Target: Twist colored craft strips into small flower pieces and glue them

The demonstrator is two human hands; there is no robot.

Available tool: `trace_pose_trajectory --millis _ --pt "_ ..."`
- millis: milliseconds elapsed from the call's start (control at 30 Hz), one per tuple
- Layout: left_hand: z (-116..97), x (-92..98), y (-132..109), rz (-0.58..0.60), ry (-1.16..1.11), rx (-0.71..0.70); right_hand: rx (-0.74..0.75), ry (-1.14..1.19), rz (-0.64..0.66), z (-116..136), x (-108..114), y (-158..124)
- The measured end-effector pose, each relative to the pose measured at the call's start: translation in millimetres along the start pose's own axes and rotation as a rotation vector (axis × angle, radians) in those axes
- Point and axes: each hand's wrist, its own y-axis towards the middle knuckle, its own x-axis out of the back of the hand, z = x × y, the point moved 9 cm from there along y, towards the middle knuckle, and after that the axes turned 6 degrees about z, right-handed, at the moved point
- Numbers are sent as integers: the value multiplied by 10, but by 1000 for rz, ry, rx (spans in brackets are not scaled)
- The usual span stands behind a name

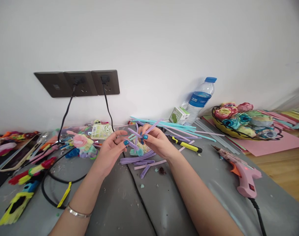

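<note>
Purple fuzzy stems (152, 126) cross each other between my two hands, above the middle of the grey table. My right hand (155, 141) pinches them where they cross, thumb against fingers. My left hand (113, 151) is beside them on the left, its thumb and a finger closed on the end of a purple piece (131, 144). Under the hands lie more purple stems (137, 159) and a short bent purple piece (144, 171). A small teal fuzzy piece (139, 152) shows between the hands.
A pink glue gun (247, 175) lies at the right, below a basket of fabric-like flowers (247, 121). A water bottle (201, 100) and small box (179, 115) stand by the wall. A yellow cutter (188, 146) lies right of my hands. Black cables (139, 193) cross the table.
</note>
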Motion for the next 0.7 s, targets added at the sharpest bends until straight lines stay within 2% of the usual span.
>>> trace_pose_trajectory --millis 100,233,300,500,700 --pt "17 -79 6 81 217 55 46 -24 -70 39 68 9" --pt "138 -283 -55 313 422 185 45 -115 -131 25 133 13" --pt "170 -343 -94 395 469 206 49 -143 -166 30 163 13" --pt "200 -339 -107 432 631 169 43 -159 -202 31 186 18" --pt "221 -360 -93 377 702 129 38 -159 -204 11 191 23"
